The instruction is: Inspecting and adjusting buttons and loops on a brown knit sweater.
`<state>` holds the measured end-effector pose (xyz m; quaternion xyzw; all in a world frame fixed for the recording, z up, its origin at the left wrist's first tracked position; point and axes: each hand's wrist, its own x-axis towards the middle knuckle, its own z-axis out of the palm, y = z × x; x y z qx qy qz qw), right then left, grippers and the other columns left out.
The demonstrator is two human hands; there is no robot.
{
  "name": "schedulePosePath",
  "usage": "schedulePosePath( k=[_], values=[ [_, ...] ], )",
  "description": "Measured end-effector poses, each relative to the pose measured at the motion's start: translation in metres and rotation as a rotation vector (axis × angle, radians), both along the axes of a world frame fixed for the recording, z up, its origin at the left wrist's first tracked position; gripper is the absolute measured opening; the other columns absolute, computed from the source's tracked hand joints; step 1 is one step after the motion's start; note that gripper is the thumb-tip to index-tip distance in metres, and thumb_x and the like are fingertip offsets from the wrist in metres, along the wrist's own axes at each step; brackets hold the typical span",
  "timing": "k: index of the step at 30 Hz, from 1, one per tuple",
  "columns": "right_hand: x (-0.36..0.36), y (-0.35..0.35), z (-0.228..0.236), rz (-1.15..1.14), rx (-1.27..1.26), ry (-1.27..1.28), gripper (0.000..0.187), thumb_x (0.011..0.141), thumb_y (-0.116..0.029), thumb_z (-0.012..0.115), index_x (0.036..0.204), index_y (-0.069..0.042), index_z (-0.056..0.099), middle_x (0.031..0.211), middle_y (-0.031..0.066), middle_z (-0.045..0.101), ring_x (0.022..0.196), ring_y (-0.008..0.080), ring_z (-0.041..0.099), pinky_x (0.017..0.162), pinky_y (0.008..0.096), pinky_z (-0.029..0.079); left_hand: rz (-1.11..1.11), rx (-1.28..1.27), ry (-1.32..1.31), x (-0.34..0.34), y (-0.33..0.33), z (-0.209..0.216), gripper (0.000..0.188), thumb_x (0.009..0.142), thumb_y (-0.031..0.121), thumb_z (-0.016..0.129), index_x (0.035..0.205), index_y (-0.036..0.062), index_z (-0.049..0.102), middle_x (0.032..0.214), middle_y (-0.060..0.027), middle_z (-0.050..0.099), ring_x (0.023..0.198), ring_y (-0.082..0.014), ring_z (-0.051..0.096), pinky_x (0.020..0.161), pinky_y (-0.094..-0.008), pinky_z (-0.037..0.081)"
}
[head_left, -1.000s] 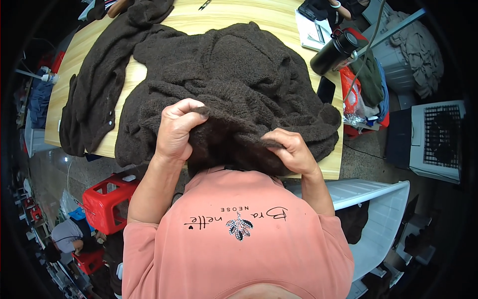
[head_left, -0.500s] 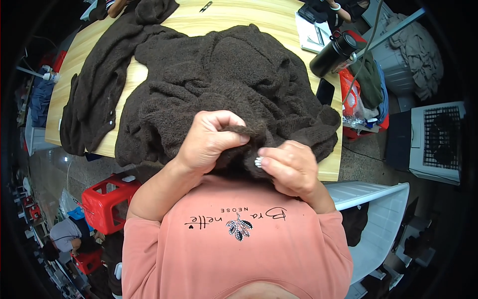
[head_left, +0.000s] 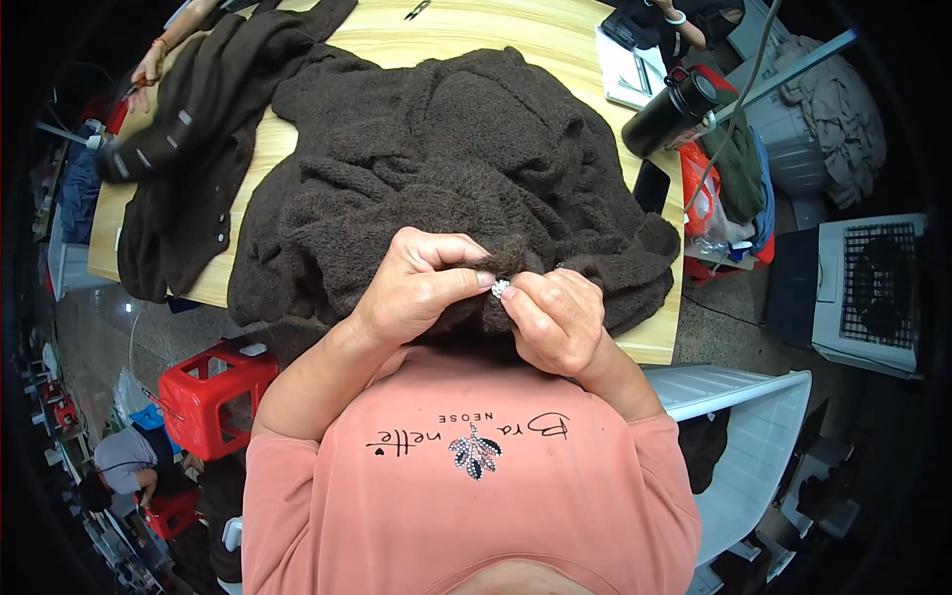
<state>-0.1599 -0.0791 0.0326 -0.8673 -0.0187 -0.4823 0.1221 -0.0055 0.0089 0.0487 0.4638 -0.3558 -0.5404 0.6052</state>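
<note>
A dark brown fuzzy knit garment (head_left: 436,139) lies heaped on the table, its near edge drawn up toward my chest. My left hand (head_left: 416,286) is closed, thumb and forefinger pinching a fold of that knit. Close against it, my right hand (head_left: 557,315) is closed too, its thumb and fingers gripping a sparkly silver-white button (head_left: 501,289) at the knit's edge. The two hands' fingertips almost meet around the button. Whether the button passes through the knit is hidden by the fingers.
Another brown knit with buttons (head_left: 198,188) lies left, a co-worker's hand (head_left: 149,74) beside it. A black flask (head_left: 669,111), a phone (head_left: 651,185) and papers (head_left: 630,74) are at right. Thread snips (head_left: 417,10) lie far. Red stool (head_left: 213,397) left; white bin (head_left: 764,436) right.
My right hand has moved left and slightly up, bringing the button to my left fingertips. At far left, a co-worker's hand has appeared and the other knit's upper part has shifted.
</note>
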Motion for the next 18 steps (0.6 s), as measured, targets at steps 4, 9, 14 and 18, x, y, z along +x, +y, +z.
schedulePosePath(
  k=[4,9,14,18],
  values=[
    [-0.003,0.003,0.003,0.026,-0.044,0.020,0.026,0.064,0.010,0.062,0.089,0.002,0.056,0.075,0.0111,0.057,0.050,0.0169,0.051,0.040,0.0268,0.037,-0.031,0.007,-0.033,0.004,0.002,-0.003,0.005,0.077,-0.002,0.062,0.077,-0.0029,0.066,0.068,0.0015,0.060,0.062,-0.0017,0.049,0.053,-0.0179,0.039],
    [0.003,-0.001,0.002,0.001,-0.068,0.034,0.023,0.064,0.008,0.063,0.086,0.002,0.057,0.074,0.0104,0.057,0.049,0.0161,0.050,0.040,0.0262,0.035,-0.044,0.034,-0.123,0.007,0.003,-0.006,0.004,0.079,0.001,0.063,0.079,-0.0021,0.065,0.062,0.0045,0.056,0.058,0.0003,0.045,0.049,-0.0166,0.036],
    [0.009,-0.004,-0.002,-0.017,0.039,0.086,0.022,0.064,0.005,0.062,0.086,0.003,0.059,0.074,0.0115,0.057,0.051,0.0193,0.053,0.042,0.0271,0.040,0.059,0.001,-0.170,0.002,0.005,-0.006,0.007,0.079,-0.001,0.064,0.085,-0.0019,0.065,0.066,0.0037,0.057,0.060,-0.0004,0.047,0.050,-0.0168,0.038],
    [0.015,-0.007,-0.003,0.033,0.176,0.083,0.027,0.059,0.008,0.058,0.086,0.004,0.059,0.080,0.0140,0.059,0.061,0.0244,0.059,0.048,0.0294,0.045,0.156,-0.038,-0.277,0.001,0.008,-0.008,0.010,0.077,-0.004,0.064,0.087,-0.0021,0.065,0.070,0.0015,0.059,0.062,-0.0019,0.050,0.052,-0.0180,0.040]
  ],
)
